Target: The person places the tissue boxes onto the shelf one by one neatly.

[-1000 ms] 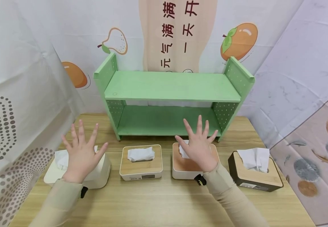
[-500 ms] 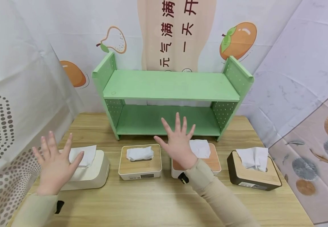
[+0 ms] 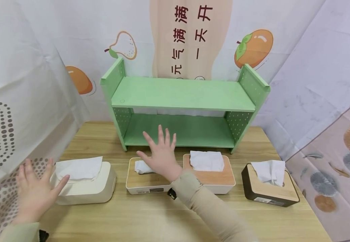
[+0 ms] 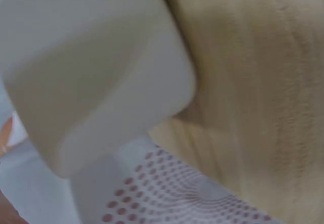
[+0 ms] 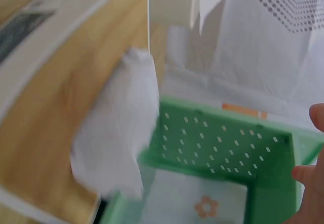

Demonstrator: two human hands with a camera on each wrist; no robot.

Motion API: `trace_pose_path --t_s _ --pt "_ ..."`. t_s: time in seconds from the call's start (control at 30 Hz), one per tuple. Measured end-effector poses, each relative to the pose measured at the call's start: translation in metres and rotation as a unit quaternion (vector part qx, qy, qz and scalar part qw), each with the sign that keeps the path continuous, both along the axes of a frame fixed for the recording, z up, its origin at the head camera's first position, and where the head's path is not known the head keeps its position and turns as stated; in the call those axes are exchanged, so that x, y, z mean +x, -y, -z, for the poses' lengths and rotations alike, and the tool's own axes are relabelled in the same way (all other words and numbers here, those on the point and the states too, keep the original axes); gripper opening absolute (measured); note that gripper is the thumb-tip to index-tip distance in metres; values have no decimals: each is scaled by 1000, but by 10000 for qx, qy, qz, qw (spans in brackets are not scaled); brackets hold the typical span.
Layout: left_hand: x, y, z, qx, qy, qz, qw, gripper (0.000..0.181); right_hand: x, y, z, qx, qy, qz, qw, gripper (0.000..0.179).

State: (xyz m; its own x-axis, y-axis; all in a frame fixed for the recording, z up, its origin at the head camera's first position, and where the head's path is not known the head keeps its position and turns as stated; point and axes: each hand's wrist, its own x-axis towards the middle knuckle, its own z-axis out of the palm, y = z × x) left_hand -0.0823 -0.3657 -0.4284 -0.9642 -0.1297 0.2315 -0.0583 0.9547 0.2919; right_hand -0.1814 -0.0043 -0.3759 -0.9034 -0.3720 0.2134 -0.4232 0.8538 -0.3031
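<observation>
My left hand point(image 3: 34, 191) is held with fingers spread at the left front corner of a cream tissue box point(image 3: 84, 195), whose white tissue point(image 3: 81, 168) pokes out on top. The side of that box point(image 4: 101, 82) fills much of the left wrist view. Fingers likewise spread, my right hand point(image 3: 163, 156) hovers over a white tissue box with a pale wooden lid point(image 3: 135, 179), hiding part of its tissue. In the right wrist view this tissue point(image 5: 119, 127) stands up from the lid, and fingers point(image 5: 309, 193) show at the right edge. Neither hand holds anything.
Right of it stands a white tissue box with a reddish wooden lid point(image 3: 226, 173); farther right is a black one with a wooden lid point(image 3: 290, 188). A green two-tier shelf point(image 3: 181, 92) stands behind them on the wooden table point(image 3: 132, 218). Printed cloth point(image 3: 308, 84) hangs around.
Both hands have moved left: the left from above the cream box to its outer side, the right from the reddish-lidded box to the pale-lidded one. The boxes stay put.
</observation>
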Motion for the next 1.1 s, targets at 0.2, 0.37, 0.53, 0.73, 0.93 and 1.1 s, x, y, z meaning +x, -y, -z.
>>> trace_pose_path --t_s 0.2,0.37,0.53,0.73,0.93,1.1 --pt "1 7 17 173 39 -130 9998 90 10 29 16 -36 420 -398 9983 66" --pt "1 9 26 332 150 -286 9989 92 18 56 31 74 684 -692 9952 65" --pt "1 14 34 507 314 -241 9979 90 27 81 45 416 742 -802 9931 66" --pt "1 18 37 607 485 -262 9966 87 36 102 60 1038 685 -984 9873 69" --pt "0 17 40 488 489 -247 9973 85 45 121 65 1358 507 -1176 9824 73" --pt "-1 16 41 465 478 -208 9976 85 50 132 67 580 1336 -1141 9827 75"
